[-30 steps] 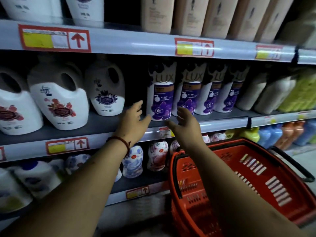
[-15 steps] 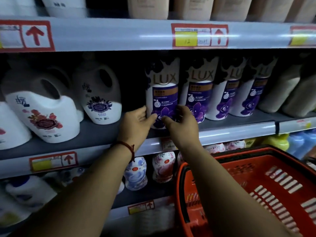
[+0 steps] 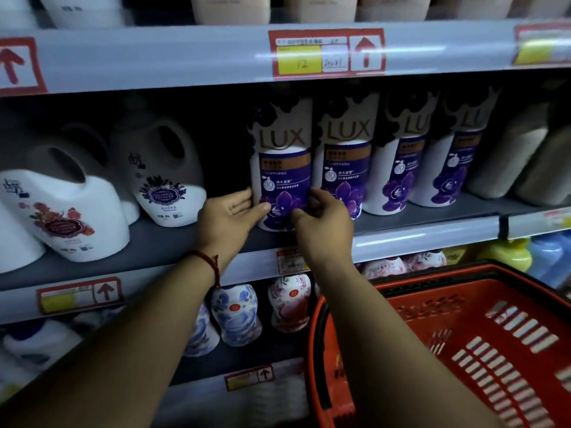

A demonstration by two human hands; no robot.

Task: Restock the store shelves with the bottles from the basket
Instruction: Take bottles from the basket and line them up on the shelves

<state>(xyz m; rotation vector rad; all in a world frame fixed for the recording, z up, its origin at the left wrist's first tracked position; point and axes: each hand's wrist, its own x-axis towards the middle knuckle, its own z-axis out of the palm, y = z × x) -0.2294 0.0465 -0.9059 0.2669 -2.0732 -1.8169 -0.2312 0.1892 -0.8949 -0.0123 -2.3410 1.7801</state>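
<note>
A white and purple LUX bottle (image 3: 282, 156) stands upright on the grey middle shelf (image 3: 173, 242), leftmost in a row of several alike bottles (image 3: 398, 168). My left hand (image 3: 227, 220) presses its fingers and thumb against the bottle's lower left side. My right hand (image 3: 323, 225) holds the lower right side, fingers curled round its front. Both hands grip the same bottle near its base. The red basket (image 3: 463, 344) sits at the lower right, and the part in view holds no bottles.
White handled detergent jugs (image 3: 71, 208) stand to the left on the same shelf, with a dark gap between them and the LUX row. Floral bottles (image 3: 238, 313) fill the shelf below. Beige bottles (image 3: 231, 9) line the upper shelf, above a price rail (image 3: 327, 54).
Both hands moved forward from in front of the shelf edge and closed on the base of the leftmost LUX bottle. The camera moved closer to the shelf.
</note>
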